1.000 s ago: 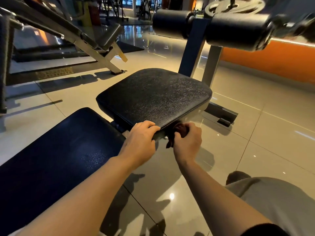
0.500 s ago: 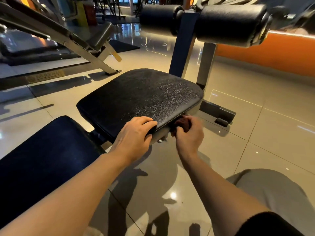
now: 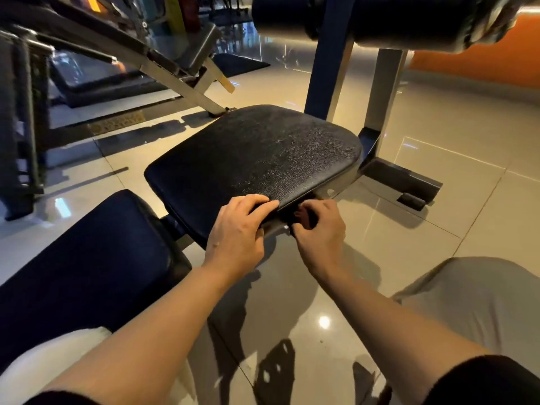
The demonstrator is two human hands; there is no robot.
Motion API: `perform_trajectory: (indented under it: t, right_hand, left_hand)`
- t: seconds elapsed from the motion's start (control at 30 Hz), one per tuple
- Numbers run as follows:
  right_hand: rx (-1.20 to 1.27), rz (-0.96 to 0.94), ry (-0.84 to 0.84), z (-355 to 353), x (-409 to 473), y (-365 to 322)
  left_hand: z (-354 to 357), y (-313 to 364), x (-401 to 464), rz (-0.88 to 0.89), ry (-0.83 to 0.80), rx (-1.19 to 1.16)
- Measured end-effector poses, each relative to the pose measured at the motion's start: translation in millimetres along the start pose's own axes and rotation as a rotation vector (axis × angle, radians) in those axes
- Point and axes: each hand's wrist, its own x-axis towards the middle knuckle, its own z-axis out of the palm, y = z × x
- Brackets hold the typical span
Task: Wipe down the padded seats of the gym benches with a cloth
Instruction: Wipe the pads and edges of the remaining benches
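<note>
A black textured padded seat (image 3: pixel 257 153) fills the middle of the head view. My left hand (image 3: pixel 238 229) grips the seat's near edge, fingers curled over the top. Just to its right, my right hand (image 3: pixel 318 232) holds a dark reddish cloth (image 3: pixel 302 215) bunched against the seat's side edge, below the rim; most of the cloth is hidden by the fingers. A longer dark blue back pad (image 3: pixel 84 258) of the same bench runs toward the lower left.
Two black roller pads (image 3: pixel 365 20) hang overhead on a blue upright (image 3: pixel 327 68). The bench's metal foot (image 3: pixel 403 182) lies on the glossy tile floor at right. Another inclined bench frame (image 3: pixel 163 65) stands at back left. My knee in grey trousers (image 3: pixel 482 305) is lower right.
My hands stay at the same spot on the seat's near edge while my head has shifted, so the bench sits differently in view. The cloth shifts only slightly along the side edge.
</note>
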Motion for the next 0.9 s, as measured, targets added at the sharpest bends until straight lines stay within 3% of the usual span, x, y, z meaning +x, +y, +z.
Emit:
perform_trajectory:
  t: [0.1,0.3,0.6,0.8,0.9]
  right_hand:
    - [0.071,-0.084,-0.120,2,-21,-4]
    - [0.155,0.111,0.126,-22,15,-6]
    - [0.157,0.011,-0.056,-5,-6,-1]
    - [0.265,0.052,0.074,-9,-3,-7]
    - [0.236,0.001,0.054,1,-11,-7]
  left_hand:
    - [5,3,-6,-0.033,0.034,0.016]
    - [16,22,-14,-0.126,0.072,0.046]
    - [27,33,-20,-0.214,0.065,0.083]
    - [29,36,-20,-0.224,0.071,0.072]
    - [31,34,-20,-0.222,0.088,0.052]
